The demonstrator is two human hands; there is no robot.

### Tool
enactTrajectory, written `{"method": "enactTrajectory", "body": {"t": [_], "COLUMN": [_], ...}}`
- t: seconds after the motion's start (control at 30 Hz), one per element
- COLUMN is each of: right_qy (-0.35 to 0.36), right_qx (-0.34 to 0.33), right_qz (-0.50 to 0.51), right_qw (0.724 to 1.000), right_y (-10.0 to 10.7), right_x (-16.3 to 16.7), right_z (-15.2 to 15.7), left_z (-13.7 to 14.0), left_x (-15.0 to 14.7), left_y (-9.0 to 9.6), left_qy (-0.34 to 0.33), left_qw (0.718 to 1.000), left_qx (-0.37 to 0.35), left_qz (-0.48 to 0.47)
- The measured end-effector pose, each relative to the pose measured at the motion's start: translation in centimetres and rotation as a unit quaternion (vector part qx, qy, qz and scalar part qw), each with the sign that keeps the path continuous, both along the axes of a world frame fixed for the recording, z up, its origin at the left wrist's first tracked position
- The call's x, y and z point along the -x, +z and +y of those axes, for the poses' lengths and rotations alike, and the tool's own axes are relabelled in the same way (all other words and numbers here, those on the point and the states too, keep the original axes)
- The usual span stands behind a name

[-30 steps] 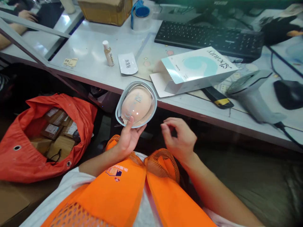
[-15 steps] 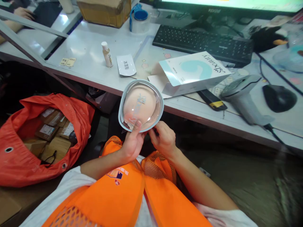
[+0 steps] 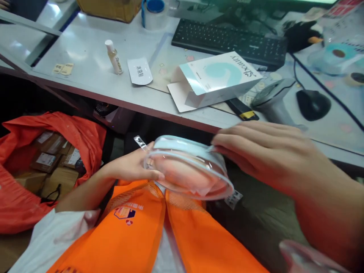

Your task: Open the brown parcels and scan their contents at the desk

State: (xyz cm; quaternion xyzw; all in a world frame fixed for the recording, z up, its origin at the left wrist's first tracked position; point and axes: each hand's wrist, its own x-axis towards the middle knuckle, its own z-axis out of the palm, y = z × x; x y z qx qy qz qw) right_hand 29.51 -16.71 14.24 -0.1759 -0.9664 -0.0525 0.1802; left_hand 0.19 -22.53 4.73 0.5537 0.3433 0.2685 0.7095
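A rounded clear plastic case (image 3: 187, 176) with a pale blue rim is tilted in front of my orange vest, below the table edge. Inside lies a skin-toned, cup-shaped pad, partly blurred by reflections. My left hand (image 3: 139, 165) grips the case's left end, the thumb lying over the clear cover. On the far right of the rim, my right hand (image 3: 264, 151) has its fingers bent and pressed together against the edge, palm down; the fingertips are partly hidden. A printed strip (image 3: 233, 199) sticks out below the case's right end.
On the table are an opened white carton (image 3: 218, 76), a small bottle (image 3: 114, 57), a white packet (image 3: 140, 71), a cutter (image 3: 241, 110), a scanner (image 3: 273, 96), a keyboard (image 3: 227, 43) and a mouse (image 3: 313, 104). A red sack (image 3: 82, 129) with parcels stands at left.
The case has turned from facing me to a flatter tilt and come lower and closer. My right hand has moved from its lower edge up to its right side. The view has shifted.
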Motion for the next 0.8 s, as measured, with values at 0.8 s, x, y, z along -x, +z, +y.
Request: {"method": "enactTrajectory", "body": {"t": [0.8], "right_qy": [-0.22], "right_qx": [0.439], "right_qz": [0.451], "right_qw": [0.746], "right_y": [-8.1], "right_x": [3.2], "right_z": [-4.0], "left_z": [-2.1], "left_x": [-3.9], "left_y": [-8.8], "left_qy": [0.363], "left_qw": [0.9], "left_qx": [0.115], "left_qz": [-0.213]}}
